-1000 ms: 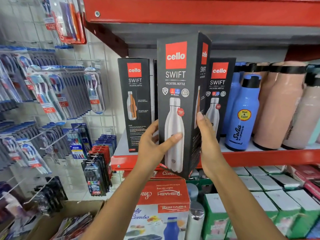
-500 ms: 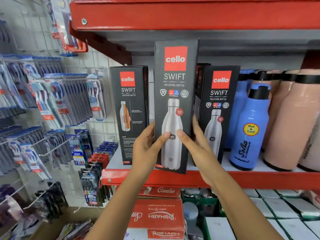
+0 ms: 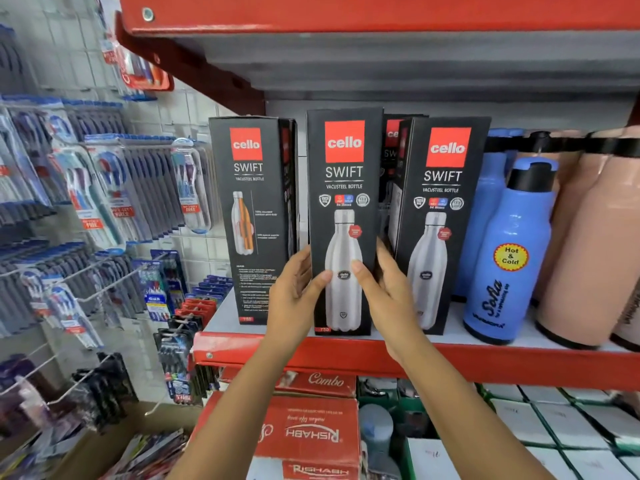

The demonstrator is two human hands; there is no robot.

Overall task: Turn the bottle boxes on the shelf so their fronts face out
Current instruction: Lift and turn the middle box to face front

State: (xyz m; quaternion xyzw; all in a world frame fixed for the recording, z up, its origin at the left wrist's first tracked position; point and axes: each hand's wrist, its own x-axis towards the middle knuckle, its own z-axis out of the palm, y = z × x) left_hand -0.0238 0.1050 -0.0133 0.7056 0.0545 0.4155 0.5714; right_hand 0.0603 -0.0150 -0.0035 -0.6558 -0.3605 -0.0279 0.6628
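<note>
Three black "cello SWIFT" bottle boxes stand on the red-edged shelf (image 3: 485, 362). The middle box (image 3: 343, 188) stands upright with its front, a steel bottle picture, facing out. My left hand (image 3: 294, 292) grips its left side and my right hand (image 3: 384, 292) its right side, thumbs on the front. The left box (image 3: 252, 216) shows a face with an orange cutaway bottle and small text. The right box (image 3: 440, 216) shows its front. Another box (image 3: 391, 140) stands behind, mostly hidden.
Blue bottles (image 3: 509, 258) and peach flasks (image 3: 595, 251) fill the shelf to the right. Toothbrush packs (image 3: 114, 188) hang on a wire grid at left. Red Rishabh cartons (image 3: 311, 431) and white-green boxes (image 3: 568, 427) sit below. The upper shelf (image 3: 381, 12) hangs low overhead.
Both hands turned the middle box so its front faces out and lowered it from the air onto the shelf between the other two boxes.
</note>
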